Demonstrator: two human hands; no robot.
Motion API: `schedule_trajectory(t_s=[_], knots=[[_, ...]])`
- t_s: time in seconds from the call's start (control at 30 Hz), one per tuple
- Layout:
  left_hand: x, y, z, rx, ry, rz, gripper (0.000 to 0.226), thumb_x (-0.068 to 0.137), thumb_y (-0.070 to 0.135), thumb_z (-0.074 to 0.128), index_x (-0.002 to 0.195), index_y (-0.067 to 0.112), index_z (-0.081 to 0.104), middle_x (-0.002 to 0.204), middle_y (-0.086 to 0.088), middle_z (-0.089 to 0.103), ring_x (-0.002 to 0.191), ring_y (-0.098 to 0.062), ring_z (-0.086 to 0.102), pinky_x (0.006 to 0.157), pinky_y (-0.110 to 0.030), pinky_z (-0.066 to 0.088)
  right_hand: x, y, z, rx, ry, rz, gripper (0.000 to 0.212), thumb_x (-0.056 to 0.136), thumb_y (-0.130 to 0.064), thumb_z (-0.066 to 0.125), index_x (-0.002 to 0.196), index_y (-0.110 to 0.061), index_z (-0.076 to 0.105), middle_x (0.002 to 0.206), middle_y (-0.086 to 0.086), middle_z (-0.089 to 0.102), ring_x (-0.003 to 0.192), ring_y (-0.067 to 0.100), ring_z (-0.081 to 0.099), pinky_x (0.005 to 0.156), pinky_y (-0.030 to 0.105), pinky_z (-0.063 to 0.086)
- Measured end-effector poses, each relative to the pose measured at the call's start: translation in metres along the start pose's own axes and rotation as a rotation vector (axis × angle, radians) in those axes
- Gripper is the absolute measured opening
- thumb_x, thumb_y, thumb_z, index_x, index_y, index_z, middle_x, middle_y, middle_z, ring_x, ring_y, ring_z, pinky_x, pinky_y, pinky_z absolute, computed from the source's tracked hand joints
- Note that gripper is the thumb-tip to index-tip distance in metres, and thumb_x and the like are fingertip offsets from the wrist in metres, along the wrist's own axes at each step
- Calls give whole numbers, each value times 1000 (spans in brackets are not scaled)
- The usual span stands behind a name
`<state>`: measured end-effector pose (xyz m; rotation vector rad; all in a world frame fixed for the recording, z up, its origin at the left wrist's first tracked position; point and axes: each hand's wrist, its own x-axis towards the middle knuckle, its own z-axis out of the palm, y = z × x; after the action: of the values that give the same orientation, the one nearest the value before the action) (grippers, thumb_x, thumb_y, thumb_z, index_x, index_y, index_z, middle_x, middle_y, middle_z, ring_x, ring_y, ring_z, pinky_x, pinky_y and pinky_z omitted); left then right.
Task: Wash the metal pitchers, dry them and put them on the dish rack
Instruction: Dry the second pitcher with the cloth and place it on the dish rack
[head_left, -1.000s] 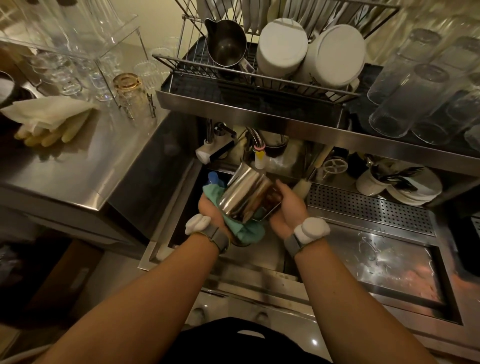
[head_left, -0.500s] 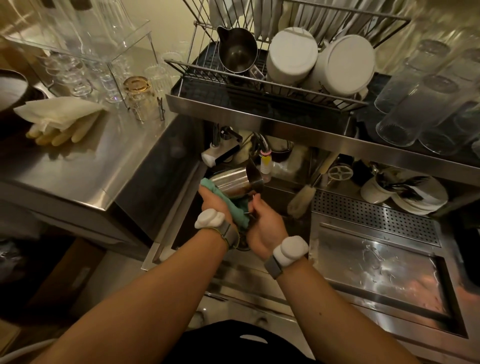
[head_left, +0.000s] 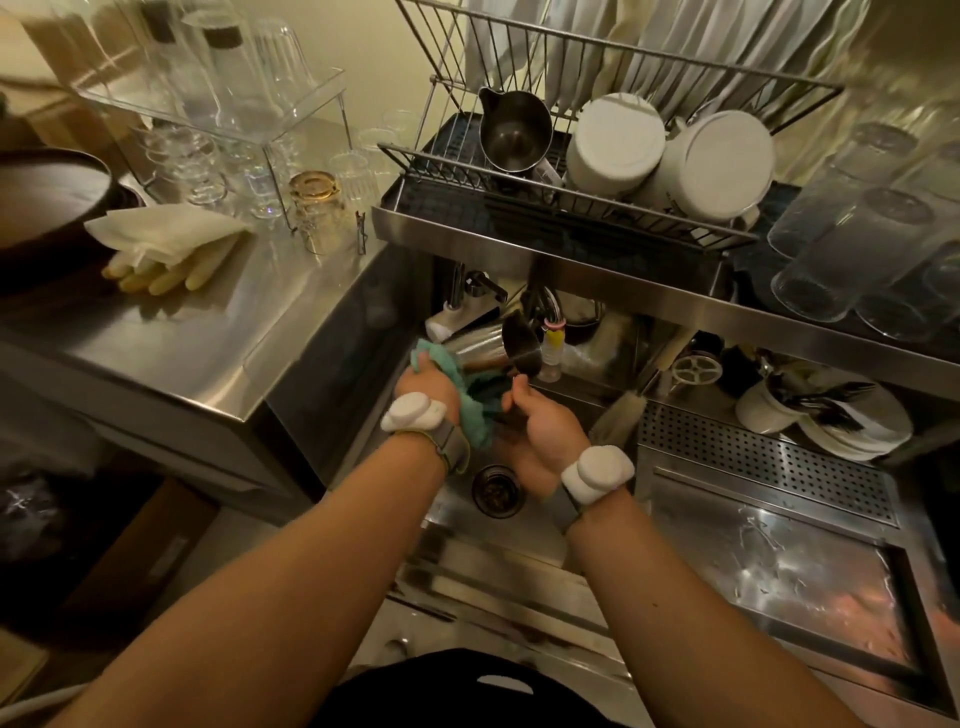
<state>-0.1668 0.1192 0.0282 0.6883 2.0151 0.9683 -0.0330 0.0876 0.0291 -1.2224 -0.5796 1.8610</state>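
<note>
Over the sink I hold a shiny metal pitcher (head_left: 488, 349) on its side, its mouth turned to the right. My left hand (head_left: 427, 385) presses a teal cloth (head_left: 470, 397) against the pitcher's base and underside. My right hand (head_left: 540, 423) grips the pitcher from below, near the handle, which is hidden. A second metal pitcher (head_left: 514, 130) stands in the wire dish rack (head_left: 561, 197) on the shelf above, left of two white bowls.
White bowls (head_left: 615, 143) and plates fill the rack. Upturned glasses (head_left: 852, 234) crowd the shelf at right. A tap (head_left: 462, 312), a small bottle (head_left: 551, 351) and a brush (head_left: 618, 415) stand around the sink; its drain (head_left: 496, 491) lies below my hands. Rubber gloves (head_left: 166, 249) rest on the left counter.
The pitcher has tipped from upright-tilted onto its side and risen toward the tap. My right hand has slid under it, and the cloth has moved to its base.
</note>
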Motion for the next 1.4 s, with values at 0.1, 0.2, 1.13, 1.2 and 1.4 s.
schedule_trajectory(t_s=[0.1,0.2,1.13,1.2,1.4], knots=[[12,7,-20,-115,-15,110,46,105,40,40,126,8,65,120,-15,68,111,-33,63,85,-36,46,-6,-7,-7,-38,-36,51,45,102,-37,46,64,-13,52,77,8,66,89,29,66,93,49,55],[4,14,-21,-71,-118,306,37,101,46,45,111,20,69,104,-7,72,96,-25,68,83,-38,55,-13,-11,-3,-108,-33,84,46,103,-36,44,64,-11,52,86,13,65,100,34,64,98,52,52],[-23,235,-194,-137,190,1056,44,70,29,73,113,27,76,97,12,77,88,-7,71,85,-31,60,-67,-217,187,-956,78,-851,36,94,-40,60,68,-21,76,72,4,73,57,8,62,63,30,49],[-12,239,-190,-149,178,1018,44,67,24,74,111,26,77,98,8,77,88,-9,72,86,-33,61,-60,-219,193,-1023,107,-850,33,95,-37,60,76,-16,78,62,-4,69,44,-2,55,53,21,43],[23,230,-170,-90,125,953,43,65,21,73,108,26,77,94,7,77,86,-13,71,84,-36,62,-32,-214,194,-1185,201,-812,32,92,-31,65,76,-7,77,70,11,71,58,9,59,57,23,49]])
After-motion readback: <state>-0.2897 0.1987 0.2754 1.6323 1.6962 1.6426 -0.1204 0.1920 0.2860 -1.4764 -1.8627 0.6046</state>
